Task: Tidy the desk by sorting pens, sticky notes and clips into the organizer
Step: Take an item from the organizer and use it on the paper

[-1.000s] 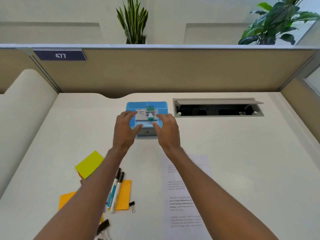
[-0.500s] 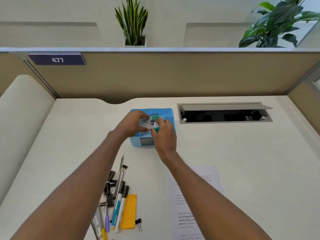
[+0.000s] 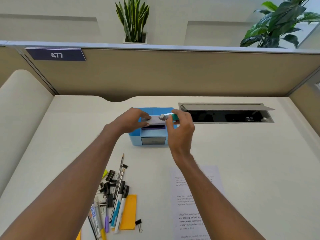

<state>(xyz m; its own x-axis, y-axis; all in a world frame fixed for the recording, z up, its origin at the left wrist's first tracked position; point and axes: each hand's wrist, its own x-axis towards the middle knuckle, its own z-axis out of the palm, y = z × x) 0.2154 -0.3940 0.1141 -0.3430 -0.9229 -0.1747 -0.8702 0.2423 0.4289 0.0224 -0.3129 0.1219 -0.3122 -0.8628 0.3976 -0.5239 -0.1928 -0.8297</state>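
Observation:
A light blue desk organizer (image 3: 135, 138) with a small grey drawer stands mid-desk. Over its top, my left hand (image 3: 129, 121) pinches a flat white card-like pack (image 3: 154, 120). My right hand (image 3: 181, 125) grips a small green and white object (image 3: 170, 116) at the pack's right end. Near the front edge lie several pens and markers (image 3: 118, 201), a pile of black binder clips (image 3: 108, 187), an orange sticky pad (image 3: 129, 212) and one lone binder clip (image 3: 139, 223).
A printed sheet of paper (image 3: 192, 205) lies under my right forearm. An open cable tray (image 3: 226, 114) is set into the desk right of the organizer. A tan partition with a "477" sign (image 3: 56, 55) closes the back; plants stand behind it.
Both hands have lifted the white pack and green object up off the organizer's top, and my right hand has shifted right. The view has tilted, so the pile of pens and clips now shows.

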